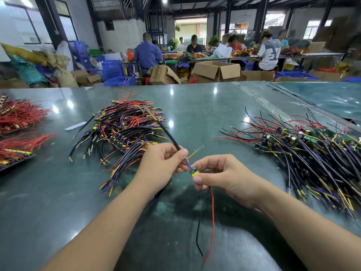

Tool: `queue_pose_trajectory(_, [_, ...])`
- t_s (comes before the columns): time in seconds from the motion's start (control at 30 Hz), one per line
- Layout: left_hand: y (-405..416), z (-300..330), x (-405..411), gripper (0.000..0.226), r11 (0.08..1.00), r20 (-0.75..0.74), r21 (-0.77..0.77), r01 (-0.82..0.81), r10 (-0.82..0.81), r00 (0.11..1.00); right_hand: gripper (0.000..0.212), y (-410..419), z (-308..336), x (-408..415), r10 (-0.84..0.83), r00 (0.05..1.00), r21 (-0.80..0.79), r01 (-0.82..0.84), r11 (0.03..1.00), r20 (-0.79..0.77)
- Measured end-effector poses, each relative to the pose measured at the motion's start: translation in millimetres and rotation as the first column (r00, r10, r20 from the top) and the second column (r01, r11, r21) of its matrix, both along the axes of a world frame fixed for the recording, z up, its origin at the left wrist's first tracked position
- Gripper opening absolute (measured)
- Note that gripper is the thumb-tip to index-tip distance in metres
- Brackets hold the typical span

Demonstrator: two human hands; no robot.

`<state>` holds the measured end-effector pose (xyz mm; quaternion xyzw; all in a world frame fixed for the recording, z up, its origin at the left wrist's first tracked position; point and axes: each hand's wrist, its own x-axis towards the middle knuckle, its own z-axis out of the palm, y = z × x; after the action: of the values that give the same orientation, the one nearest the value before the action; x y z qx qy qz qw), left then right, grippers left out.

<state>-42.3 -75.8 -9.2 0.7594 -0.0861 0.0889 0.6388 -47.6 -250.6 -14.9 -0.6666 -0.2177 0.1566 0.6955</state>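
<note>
Both hands work just above the tabletop (195, 106): the left hand (164, 163) pinches a black sleeved cable (172, 139), the right hand (220, 177) pinches its small green circuit board (194, 171) (red lead (212, 212) and black lead (198, 231) dangle below). Best to steady the board and avoid straining the joint.

Half hidden under the right hand's (224, 174) thumb: small green circuit board (193, 170). Cut off at the left edge: red wire bundles (19, 114). Blurred beyond the surface (195, 106): seated workers (268, 53).

Bare forearms (109, 222) — left hand (162, 163), right hand (220, 175) — short trimmed nails (197, 179)
</note>
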Motion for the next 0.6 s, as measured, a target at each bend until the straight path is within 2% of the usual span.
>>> queue_pose_trajectory(0.07, [0.9,0.6,0.8,0.014,1.000,0.005,-0.004,0.005,-0.005,1.000,0.026,-0.1,1.0,-1.2,-0.025,1.000,0.000,0.025,1.000,-0.016])
queue_pose_trajectory(0.27, [5.5,3.0,1.2,0.003,0.967,-0.083,-0.197,0.159,-0.178,0.981,0.031,3.6,-0.1,-5.6,-0.079,0.996,0.008,0.079,0.997,-0.047])
queue_pose_trajectory(0.37, [6.8,2.1,3.7,0.011,0.977,-0.049,-0.203,0.068,-0.080,0.996,0.033,2.9,-1.0,-4.8,-0.114,0.991,-0.018,0.113,0.993,-0.064])
queue_pose_trajectory(0.5, [7.6,3.5,4.2,0.008,0.971,-0.035,-0.237,0.031,-0.040,0.999,0.025,1.2,-2.0,-2.7,-0.195,0.979,-0.063,0.191,0.980,-0.062])
queue_pose_trajectory(0.57, [6.9,3.2,3.9,0.007,0.968,-0.061,-0.248,0.029,-0.046,0.997,0.025,0.3,-0.3,-2.0,-0.263,0.965,-0.097,0.260,0.961,-0.022])
queue_pose_trajectory(0.6, [5.8,2.8,4.0,0.006,0.968,-0.077,-0.250,0.027,-0.048,0.996,0.026,-0.4,0.3,-1.3,-0.321,0.946,-0.158,0.324,0.933,0.050])
